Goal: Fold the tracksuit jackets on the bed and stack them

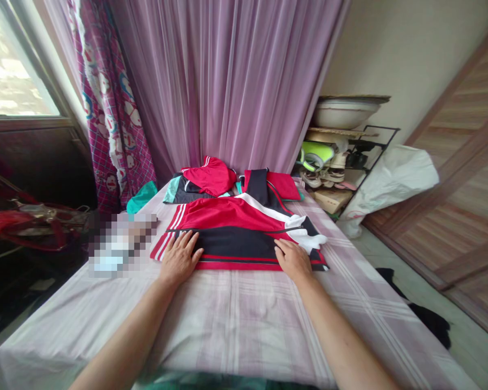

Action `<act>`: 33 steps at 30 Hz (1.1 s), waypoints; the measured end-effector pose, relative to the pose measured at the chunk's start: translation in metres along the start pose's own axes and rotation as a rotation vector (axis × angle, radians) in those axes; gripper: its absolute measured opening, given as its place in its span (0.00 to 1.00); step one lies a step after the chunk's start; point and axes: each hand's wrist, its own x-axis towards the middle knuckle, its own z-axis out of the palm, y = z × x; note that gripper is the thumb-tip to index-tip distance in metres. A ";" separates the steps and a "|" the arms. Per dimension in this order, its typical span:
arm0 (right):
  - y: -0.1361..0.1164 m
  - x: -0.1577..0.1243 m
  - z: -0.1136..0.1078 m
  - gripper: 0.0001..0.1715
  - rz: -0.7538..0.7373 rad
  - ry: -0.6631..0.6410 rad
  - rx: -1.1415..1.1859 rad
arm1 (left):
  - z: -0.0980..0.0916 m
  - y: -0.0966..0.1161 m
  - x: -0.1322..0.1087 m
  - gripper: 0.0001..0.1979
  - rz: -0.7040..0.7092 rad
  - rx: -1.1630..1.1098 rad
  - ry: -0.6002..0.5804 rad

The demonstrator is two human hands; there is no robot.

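Observation:
A red, black and white zip jacket point(231, 241) lies partly folded on the checked cloth. Its red-and-white striped band is at the left, and rumpled white fabric sits at the right end. My left hand point(181, 257) rests flat on the jacket near the striped band, fingers spread. Near the white fabric, my right hand point(293, 259) also lies on it, fingers stretched out. Neither hand grips anything. Behind the jacket are a bundle of red and dark clothes point(211, 176) and a folded red-and-black garment point(282, 185).
Pale checked cloth point(236, 325) covers the bed-like surface. A teal cloth point(141, 197) and a pixelated patch are at its left edge. Purple curtains point(236, 81) hang behind. At right stand a shoe rack point(352, 157), a white sack point(394, 179) and a wooden door point(451, 216).

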 end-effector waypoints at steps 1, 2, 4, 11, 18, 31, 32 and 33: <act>0.000 -0.001 0.000 0.21 -0.009 0.033 -0.003 | 0.000 -0.001 -0.001 0.27 -0.003 0.004 0.005; -0.002 -0.001 0.000 0.21 -0.025 0.072 -0.003 | 0.001 -0.001 -0.001 0.26 -0.003 0.010 0.008; -0.010 -0.002 0.001 0.20 -0.090 0.147 0.014 | 0.001 0.000 -0.002 0.25 0.002 0.016 0.015; -0.047 0.001 0.005 0.19 -0.289 0.040 0.127 | -0.001 0.003 0.000 0.23 0.009 0.018 0.024; -0.001 -0.001 0.009 0.20 -0.089 0.077 0.128 | -0.002 0.000 0.001 0.23 0.017 0.036 0.006; 0.093 -0.001 0.009 0.17 0.020 0.204 0.306 | 0.000 -0.001 0.001 0.23 0.017 0.013 -0.006; 0.096 -0.001 0.008 0.17 0.048 0.213 0.302 | 0.000 -0.001 0.001 0.23 0.017 0.017 -0.011; 0.097 -0.001 0.007 0.17 0.075 0.220 0.294 | -0.001 -0.001 0.001 0.23 0.018 0.020 -0.014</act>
